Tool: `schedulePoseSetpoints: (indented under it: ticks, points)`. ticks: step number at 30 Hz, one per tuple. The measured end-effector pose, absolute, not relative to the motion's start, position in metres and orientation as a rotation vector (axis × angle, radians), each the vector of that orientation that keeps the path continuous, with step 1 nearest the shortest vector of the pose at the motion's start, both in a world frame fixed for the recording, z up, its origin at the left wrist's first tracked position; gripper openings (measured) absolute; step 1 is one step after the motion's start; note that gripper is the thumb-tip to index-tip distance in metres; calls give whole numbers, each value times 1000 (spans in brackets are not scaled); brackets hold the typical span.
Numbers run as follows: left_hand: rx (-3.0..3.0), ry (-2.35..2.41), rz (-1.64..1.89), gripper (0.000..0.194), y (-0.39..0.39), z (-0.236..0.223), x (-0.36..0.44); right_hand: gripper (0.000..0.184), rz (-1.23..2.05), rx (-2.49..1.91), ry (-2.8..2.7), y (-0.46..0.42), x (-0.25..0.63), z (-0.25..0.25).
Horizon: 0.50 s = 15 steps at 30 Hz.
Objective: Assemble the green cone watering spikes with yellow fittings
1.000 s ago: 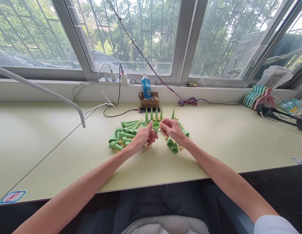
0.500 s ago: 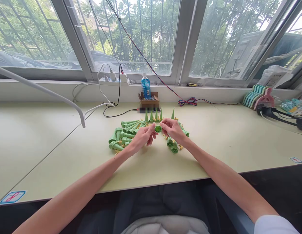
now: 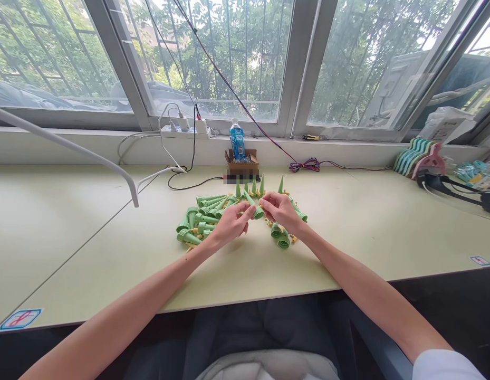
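Observation:
A green plastic watering spike (image 3: pixel 258 212) is held between the thumb and fingers of my left hand (image 3: pixel 232 220). Its pointed end tilts up and away to the left, and its wide collar faces toward me. My right hand (image 3: pixel 283 212) is just right of the collar, fingertips pinched together; whatever they hold is too small to make out. Left of my hands lies a pile of similar green spikes (image 3: pixel 207 218) with small yellow valves among them. Behind, several spikes (image 3: pixel 261 186) stand upright on their collars. Two more spikes (image 3: pixel 283 241) lie below my right hand.
At the back, a small cardboard box (image 3: pixel 245 164) stands in front of a blue bottle (image 3: pixel 237 141). Cables (image 3: pixel 306 165) and a power strip (image 3: pixel 181 132) run along the window sill. A black headset (image 3: pixel 452 190) and plastic hangers (image 3: pixel 421 157) are at the far right.
In my left hand the spike has turned: its open collar faced me before, and now its side and tapered point show. My right hand has barely moved.

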<state>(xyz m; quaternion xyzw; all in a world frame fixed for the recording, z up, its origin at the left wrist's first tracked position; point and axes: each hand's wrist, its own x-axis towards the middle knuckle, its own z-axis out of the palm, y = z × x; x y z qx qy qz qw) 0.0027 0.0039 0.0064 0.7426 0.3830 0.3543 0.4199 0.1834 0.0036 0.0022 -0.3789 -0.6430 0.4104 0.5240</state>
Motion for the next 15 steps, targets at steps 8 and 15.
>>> schedulePoseSetpoints:
  ticks: [8, 15]
  points:
    - [1961, 909, 963, 34, 4, 6, 3, 26, 963, -938, -1544, 5, 184, 1]
    - [2024, 942, 1019, 32, 5, 4, 4, 26, 959, -954, -1547, 4, 183, 1]
